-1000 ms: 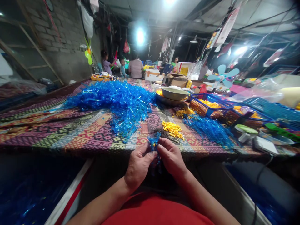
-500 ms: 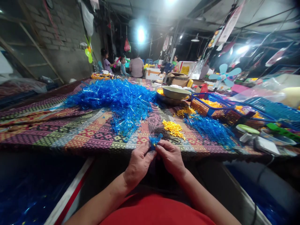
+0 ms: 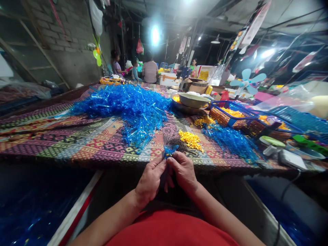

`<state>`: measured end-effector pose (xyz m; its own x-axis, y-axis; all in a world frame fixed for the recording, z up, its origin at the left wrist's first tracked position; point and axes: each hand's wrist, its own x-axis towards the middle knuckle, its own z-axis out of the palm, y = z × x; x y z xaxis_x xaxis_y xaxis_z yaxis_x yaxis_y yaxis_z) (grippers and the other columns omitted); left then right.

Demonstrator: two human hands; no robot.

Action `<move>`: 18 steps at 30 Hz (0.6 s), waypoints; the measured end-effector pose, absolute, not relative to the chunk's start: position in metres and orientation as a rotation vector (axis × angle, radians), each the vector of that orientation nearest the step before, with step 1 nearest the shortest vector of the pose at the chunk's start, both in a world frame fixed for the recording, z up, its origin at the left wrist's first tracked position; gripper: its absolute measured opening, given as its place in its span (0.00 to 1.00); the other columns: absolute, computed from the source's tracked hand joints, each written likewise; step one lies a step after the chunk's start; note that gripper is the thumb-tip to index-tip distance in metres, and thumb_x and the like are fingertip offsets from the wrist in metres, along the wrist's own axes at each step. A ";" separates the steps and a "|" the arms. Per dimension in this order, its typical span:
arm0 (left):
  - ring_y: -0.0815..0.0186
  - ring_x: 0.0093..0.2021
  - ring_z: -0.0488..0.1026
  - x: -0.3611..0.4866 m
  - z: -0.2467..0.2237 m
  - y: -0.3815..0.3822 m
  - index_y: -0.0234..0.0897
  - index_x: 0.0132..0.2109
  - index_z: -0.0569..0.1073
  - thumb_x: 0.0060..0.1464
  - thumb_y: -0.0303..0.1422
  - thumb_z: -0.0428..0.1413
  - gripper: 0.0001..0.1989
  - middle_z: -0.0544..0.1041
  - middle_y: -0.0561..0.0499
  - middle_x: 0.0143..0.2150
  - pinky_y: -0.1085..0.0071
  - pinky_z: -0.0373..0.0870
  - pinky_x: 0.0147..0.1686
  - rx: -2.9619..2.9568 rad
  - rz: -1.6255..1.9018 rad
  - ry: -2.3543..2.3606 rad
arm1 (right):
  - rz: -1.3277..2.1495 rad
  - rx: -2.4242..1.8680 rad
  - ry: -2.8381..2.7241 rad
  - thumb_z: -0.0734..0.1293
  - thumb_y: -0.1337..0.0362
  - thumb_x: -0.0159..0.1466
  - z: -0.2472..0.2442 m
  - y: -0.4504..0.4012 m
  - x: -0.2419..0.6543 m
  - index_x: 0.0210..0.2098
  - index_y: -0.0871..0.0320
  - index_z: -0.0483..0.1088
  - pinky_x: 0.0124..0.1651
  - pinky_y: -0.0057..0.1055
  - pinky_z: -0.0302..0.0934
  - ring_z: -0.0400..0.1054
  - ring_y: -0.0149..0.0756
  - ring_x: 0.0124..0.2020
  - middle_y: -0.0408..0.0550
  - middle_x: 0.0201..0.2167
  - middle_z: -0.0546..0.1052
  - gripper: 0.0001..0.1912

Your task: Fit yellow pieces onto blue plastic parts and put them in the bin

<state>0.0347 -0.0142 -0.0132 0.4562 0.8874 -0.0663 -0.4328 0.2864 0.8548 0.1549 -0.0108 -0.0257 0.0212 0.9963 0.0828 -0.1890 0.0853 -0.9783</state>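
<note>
A small clear blue plastic piece (image 3: pixel 169 150) with a bit of yellow in it is held between both hands at the table's front edge. My left hand (image 3: pixel 151 176) pinches it from the left, and my right hand (image 3: pixel 184 171) grips its right side with thumb and forefinger. Just beyond the fingers lie a heap of small dark pieces (image 3: pixel 176 145) and a heap of yellow pieces (image 3: pixel 191 140). A large pile of blue plastic parts (image 3: pixel 128 102) spreads over the patterned cloth (image 3: pixel 102 136).
A smaller blue pile (image 3: pixel 232 141) lies to the right, near a blue basket (image 3: pixel 232 119) of yellow parts. Metal bowls (image 3: pixel 193 100) stand behind the yellow heaps. A white device (image 3: pixel 292 159) with a cable sits at right. Several people are in the background.
The fingers of my right hand have shifted, with the lower ones now reaching down under the blue piece. Both hands still hold it in nearly the same place.
</note>
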 end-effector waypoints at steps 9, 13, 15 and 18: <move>0.67 0.17 0.72 0.031 -0.024 -0.009 0.46 0.64 0.45 0.55 0.34 0.51 0.33 0.71 0.55 0.26 0.78 0.64 0.11 0.652 0.929 0.435 | 1.554 -0.809 -0.998 0.67 0.58 0.59 -0.023 -0.010 0.151 0.32 0.58 0.62 0.08 0.21 0.53 0.59 0.26 0.07 0.34 0.14 0.65 0.11; 0.65 0.22 0.74 0.029 -0.029 -0.012 0.42 0.62 0.50 0.55 0.29 0.51 0.30 0.71 0.52 0.29 0.77 0.67 0.14 0.615 0.926 0.404 | 1.476 -0.803 -0.951 0.68 0.60 0.57 -0.020 -0.007 0.153 0.34 0.60 0.64 0.11 0.21 0.57 0.61 0.25 0.10 0.38 0.16 0.69 0.12; 0.68 0.20 0.73 0.028 -0.032 -0.014 0.40 0.61 0.54 0.54 0.30 0.51 0.27 0.71 0.51 0.30 0.79 0.64 0.13 0.613 0.915 0.403 | 1.497 -0.820 -0.977 0.68 0.60 0.57 -0.021 -0.007 0.153 0.35 0.61 0.65 0.11 0.21 0.56 0.60 0.26 0.10 0.38 0.16 0.69 0.12; 0.69 0.20 0.72 0.024 -0.034 -0.016 0.41 0.60 0.56 0.55 0.34 0.50 0.25 0.71 0.51 0.32 0.77 0.66 0.14 0.717 0.899 0.484 | 1.466 -0.858 -1.041 0.67 0.58 0.58 -0.022 -0.008 0.156 0.33 0.61 0.66 0.12 0.22 0.56 0.58 0.25 0.10 0.38 0.15 0.68 0.12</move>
